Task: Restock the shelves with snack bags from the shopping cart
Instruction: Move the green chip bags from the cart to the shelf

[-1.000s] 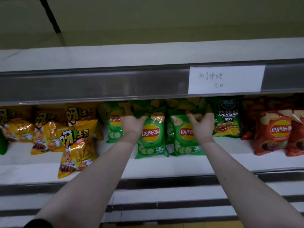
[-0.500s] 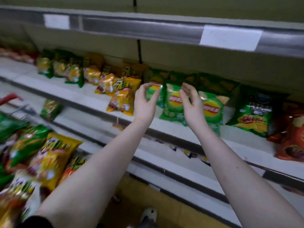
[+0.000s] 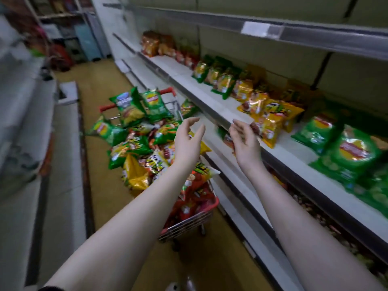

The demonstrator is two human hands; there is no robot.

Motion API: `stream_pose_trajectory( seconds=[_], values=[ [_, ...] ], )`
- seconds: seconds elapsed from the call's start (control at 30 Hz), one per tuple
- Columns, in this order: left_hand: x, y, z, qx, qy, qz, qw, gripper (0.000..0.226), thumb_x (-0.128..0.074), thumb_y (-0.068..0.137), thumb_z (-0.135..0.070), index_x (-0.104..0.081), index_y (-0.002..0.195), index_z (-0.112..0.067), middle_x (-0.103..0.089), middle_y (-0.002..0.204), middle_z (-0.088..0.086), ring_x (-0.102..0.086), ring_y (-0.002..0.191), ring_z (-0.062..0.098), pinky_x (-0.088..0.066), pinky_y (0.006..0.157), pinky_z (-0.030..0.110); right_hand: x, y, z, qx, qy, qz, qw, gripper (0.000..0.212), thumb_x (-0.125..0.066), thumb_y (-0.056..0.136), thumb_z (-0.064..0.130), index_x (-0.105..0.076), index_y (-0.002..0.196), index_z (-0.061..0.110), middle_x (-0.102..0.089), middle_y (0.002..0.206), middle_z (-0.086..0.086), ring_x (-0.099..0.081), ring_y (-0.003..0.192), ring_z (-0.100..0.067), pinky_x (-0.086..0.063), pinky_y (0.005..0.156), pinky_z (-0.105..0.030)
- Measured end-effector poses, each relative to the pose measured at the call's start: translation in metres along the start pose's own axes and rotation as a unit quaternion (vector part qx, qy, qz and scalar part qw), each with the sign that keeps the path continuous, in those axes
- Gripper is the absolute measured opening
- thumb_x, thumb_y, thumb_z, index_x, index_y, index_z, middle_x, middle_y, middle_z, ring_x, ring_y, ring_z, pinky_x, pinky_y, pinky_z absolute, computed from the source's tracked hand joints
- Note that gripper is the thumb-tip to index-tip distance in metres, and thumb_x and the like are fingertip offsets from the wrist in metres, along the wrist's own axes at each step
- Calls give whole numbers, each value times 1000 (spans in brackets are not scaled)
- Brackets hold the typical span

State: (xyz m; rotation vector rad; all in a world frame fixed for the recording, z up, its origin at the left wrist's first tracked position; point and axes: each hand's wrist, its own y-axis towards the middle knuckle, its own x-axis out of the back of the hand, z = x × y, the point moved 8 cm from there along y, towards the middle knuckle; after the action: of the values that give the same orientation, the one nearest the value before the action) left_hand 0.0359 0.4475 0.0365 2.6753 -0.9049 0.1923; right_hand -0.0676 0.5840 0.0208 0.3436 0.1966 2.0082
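Left hand (image 3: 187,142) and right hand (image 3: 245,142) empty, fingers loosely apart; bags (image 3: 134,144) heap past cart (image 3: 186,224) rim, so a sloppy grab could spill some over its edge.

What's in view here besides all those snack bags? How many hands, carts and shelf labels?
Bare hands: 2, left hand and right hand, both empty
Red-handled wire shopping cart: 1
White paper label on the upper shelf rail: 1 plainly visible
Total: 4

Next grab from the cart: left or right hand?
Likely left. The left hand is empty and hangs over the snack bags piled in the shopping cart; the right hand, also empty, is by the shelf edge.
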Motion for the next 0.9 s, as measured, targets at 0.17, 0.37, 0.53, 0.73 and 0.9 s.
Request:
stream_pose_trajectory(
  seconds=[0.17,0.37,0.53,0.73,0.9],
  values=[
    [72,15,28,33,2,-48,998,21,-57,94,-30,-58,115,-25,-57,123,-7,-49,118,11,-44,101,41,-71,0,6,-4,6,54,999,34,-48,98,27,-50,130,14,-54,122,5,-51,111,-5,-41,93,-19],
    [154,44,57,44,-14,-80,996,19,-55,96,-24,-58,114,-22,-56,112,-11,-51,106,5,-40,88,28,-158,7,3,-28,16,94,995,23,-49,97,28,-52,119,20,-57,108,9,-52,98,4,-41,80,-13],
    [211,80,87,59,-31,-85,994,13,-55,96,-21,-58,108,-21,-60,114,-2,-55,110,15,-45,92,30,-226,18,3,-41,5,92,995,18,-50,97,25,-52,115,22,-57,104,5,-57,93,-8,-45,68,-12],
    [255,123,116,73,-55,-84,992,14,-56,95,-20,-59,108,-17,-62,106,-4,-58,102,11,-48,91,31,-288,38,0,-62,11,83,995,14,-50,97,24,-52,111,24,-57,102,5,-58,99,-17,-46,79,-23],
    [264,152,133,79,-64,-89,991,13,-56,95,-19,-59,107,-17,-61,102,-8,-57,96,4,-48,83,23,-311,65,-8,-70,0,77,995,13,-50,97,25,-52,110,26,-57,106,3,-56,100,-12,-44,75,-19]
  ],
)
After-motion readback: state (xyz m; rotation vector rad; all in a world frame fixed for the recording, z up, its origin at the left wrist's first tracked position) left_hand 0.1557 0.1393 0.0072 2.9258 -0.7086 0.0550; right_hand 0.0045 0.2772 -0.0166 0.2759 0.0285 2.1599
